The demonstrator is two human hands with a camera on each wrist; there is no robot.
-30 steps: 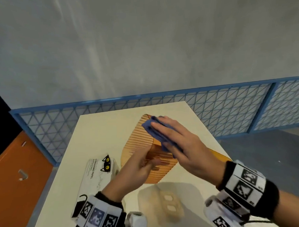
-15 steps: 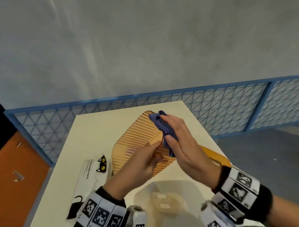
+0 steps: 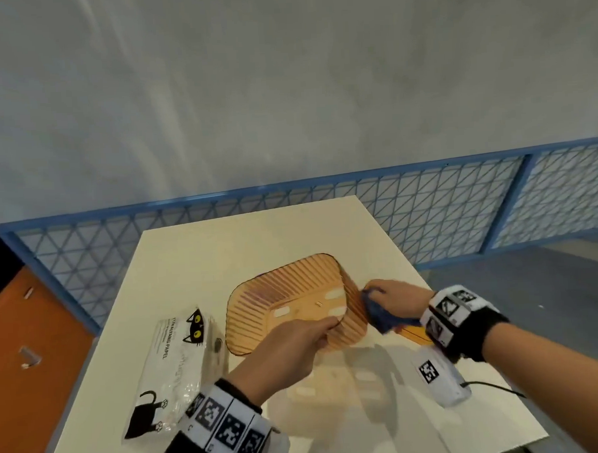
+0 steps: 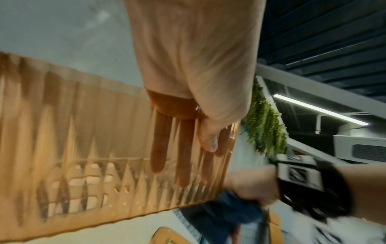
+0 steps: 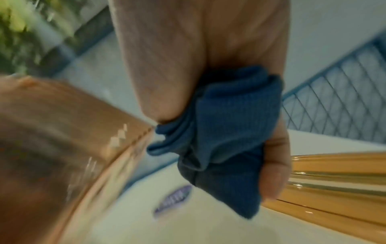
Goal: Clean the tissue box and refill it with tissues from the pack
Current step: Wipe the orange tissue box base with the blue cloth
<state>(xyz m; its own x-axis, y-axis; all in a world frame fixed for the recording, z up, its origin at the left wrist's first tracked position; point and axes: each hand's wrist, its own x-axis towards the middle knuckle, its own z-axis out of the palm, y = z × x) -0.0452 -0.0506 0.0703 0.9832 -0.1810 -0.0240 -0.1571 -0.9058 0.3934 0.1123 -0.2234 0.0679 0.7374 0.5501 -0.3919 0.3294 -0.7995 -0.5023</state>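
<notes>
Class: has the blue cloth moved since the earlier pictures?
Yes. The blue cloth, gripped by the right hand, went from the tissue box's far end to its right side.

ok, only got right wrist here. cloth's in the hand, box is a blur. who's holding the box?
Observer: The left hand grips the tissue box by its near wall, lifted off the table.
Operator: How's the grip?
Observer: In the left wrist view the thumb is on the camera side of the wall, and the other fingers show through it from behind.
Operator: Where's the pack?
Observer: The tissue pack lies flat on the table, left of the box, neither hand on it.
</notes>
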